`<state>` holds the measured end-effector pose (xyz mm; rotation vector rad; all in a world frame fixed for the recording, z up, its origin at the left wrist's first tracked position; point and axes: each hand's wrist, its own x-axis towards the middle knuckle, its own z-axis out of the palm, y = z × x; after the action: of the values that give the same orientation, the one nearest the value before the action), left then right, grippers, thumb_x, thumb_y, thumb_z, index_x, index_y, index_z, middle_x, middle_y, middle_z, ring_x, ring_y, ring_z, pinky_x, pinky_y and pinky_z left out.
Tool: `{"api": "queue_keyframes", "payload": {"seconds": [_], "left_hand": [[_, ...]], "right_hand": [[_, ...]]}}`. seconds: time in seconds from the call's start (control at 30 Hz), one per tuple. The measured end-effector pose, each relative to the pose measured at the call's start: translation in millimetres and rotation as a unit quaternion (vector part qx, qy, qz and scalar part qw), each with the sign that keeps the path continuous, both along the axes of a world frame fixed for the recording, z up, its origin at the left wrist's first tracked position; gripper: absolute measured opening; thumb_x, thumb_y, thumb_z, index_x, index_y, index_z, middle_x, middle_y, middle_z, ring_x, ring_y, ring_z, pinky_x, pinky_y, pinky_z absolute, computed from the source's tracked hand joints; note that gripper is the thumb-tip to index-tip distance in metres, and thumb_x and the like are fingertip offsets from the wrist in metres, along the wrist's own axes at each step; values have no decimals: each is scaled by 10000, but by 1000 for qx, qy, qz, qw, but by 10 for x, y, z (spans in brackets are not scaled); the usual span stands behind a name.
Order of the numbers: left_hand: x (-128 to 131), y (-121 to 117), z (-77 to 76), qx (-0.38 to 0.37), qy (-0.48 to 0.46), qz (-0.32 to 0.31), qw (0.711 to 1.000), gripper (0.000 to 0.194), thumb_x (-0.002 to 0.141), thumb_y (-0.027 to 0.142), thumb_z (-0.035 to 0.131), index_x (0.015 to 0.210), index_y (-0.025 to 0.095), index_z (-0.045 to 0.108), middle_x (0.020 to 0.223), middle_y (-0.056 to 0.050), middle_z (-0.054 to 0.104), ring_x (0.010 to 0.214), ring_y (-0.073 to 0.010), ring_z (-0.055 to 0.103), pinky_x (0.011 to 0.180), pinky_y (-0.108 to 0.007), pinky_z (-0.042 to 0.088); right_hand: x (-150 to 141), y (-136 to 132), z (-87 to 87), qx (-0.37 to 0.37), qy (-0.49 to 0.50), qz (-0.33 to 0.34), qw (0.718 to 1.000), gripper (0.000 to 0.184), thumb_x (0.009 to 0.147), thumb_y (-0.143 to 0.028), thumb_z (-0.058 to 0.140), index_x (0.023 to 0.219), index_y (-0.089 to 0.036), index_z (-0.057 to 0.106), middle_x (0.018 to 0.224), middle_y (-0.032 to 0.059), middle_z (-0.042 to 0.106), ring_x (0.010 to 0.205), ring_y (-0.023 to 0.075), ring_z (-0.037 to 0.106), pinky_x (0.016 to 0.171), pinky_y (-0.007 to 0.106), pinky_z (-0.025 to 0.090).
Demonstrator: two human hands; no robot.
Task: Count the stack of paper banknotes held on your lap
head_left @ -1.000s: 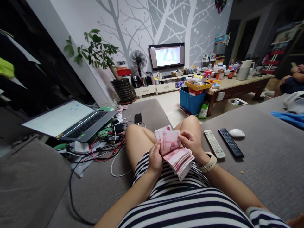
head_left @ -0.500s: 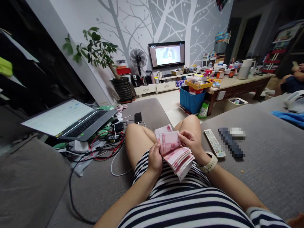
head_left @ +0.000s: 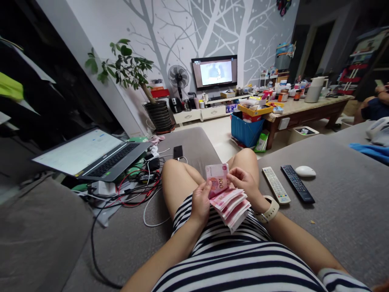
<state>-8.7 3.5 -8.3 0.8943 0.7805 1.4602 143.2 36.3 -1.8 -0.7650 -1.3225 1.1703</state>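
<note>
A folded stack of red 100 banknotes [head_left: 232, 207] is held above my lap, its lower ends fanned toward me. My left hand [head_left: 201, 202] is closed round the left side of the stack, with the thumb lying on the notes. My right hand [head_left: 245, 185], a pale watch [head_left: 269, 210] on its wrist, pinches the right edge of an upright banknote [head_left: 218, 180] whose face with the number 100 shows. The left fingers behind the stack are hidden.
On the sofa [head_left: 334, 227] to my right lie a white remote [head_left: 276, 185], a black remote [head_left: 297, 184] and a white mouse [head_left: 305, 171]. To my left are a laptop [head_left: 112, 162], tangled cables and a phone [head_left: 178, 152]. Another person [head_left: 372, 105] sits far right.
A banknote upright between my hands now shows its 100 face, where a paler note side was before. The fanned lower notes have spread slightly. Both hands keep their grip.
</note>
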Motion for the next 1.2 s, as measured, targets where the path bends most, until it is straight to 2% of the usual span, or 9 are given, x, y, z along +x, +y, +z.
{"api": "queue_keyframes", "payload": {"seconds": [0.17,0.3,0.4,0.57,0.87,1.0,1.07,1.13,1.2], "left_hand": [[-8,6,-2,2,14,3,1000,330,758,385,708,950,117,707,936,-111,746,876,-248,700,888,-387,507],[2,26,-31,4,-9,1,1000,326,790,410,670,941,123,705,915,-110,747,866,-244,700,867,-386,513],[-2,43,-51,9,-6,19,1000,316,803,418,653,933,134,700,916,-97,747,838,-227,699,841,-366,521],[-14,48,-48,12,14,29,999,292,771,411,685,879,139,691,879,-80,747,784,-217,696,816,-362,529],[-34,62,-115,-10,35,37,999,340,744,414,718,935,133,691,948,-97,740,853,-214,689,867,-357,508],[-25,60,-103,2,18,33,999,330,773,426,681,936,139,684,938,-92,741,842,-215,688,837,-353,519],[-25,67,-100,8,10,56,998,319,785,439,655,903,143,683,921,-83,741,835,-210,687,828,-340,522],[-29,78,-102,0,1,78,997,336,791,460,630,893,144,684,910,-80,742,838,-209,688,830,-332,522],[-30,90,-107,-20,-17,69,997,393,801,492,594,933,132,682,921,-98,741,851,-222,692,850,-355,520]], "right_hand": [[3,-7,-18,3,-13,1,1000,365,777,-520,667,716,-175,565,627,-20,565,573,118,493,548,242,380],[18,-6,-19,11,-21,-3,1000,346,777,-499,676,721,-169,588,643,-5,590,598,130,527,573,250,405],[27,-14,-7,11,-41,-12,999,347,770,-502,681,723,-169,594,646,-1,597,601,134,535,569,252,411],[11,-54,13,10,-37,-17,999,355,763,-518,682,724,-179,584,640,0,616,591,140,549,564,257,431],[9,-20,-50,1,-32,-33,999,385,709,-527,725,729,-185,550,622,-9,595,569,132,528,542,252,408],[8,1,-67,-2,-30,-31,999,401,711,-545,716,719,-190,531,598,-19,576,543,123,499,515,245,376],[6,3,-68,1,-25,-26,999,390,723,-537,711,719,-192,527,598,-17,574,544,126,500,515,249,368],[6,0,-66,0,-19,-19,1000,379,731,-527,708,723,-195,525,606,-12,581,550,132,508,519,254,369],[6,-5,-63,-5,-14,-16,1000,375,731,-523,710,728,-198,523,608,-12,584,547,134,508,518,255,368]]}}
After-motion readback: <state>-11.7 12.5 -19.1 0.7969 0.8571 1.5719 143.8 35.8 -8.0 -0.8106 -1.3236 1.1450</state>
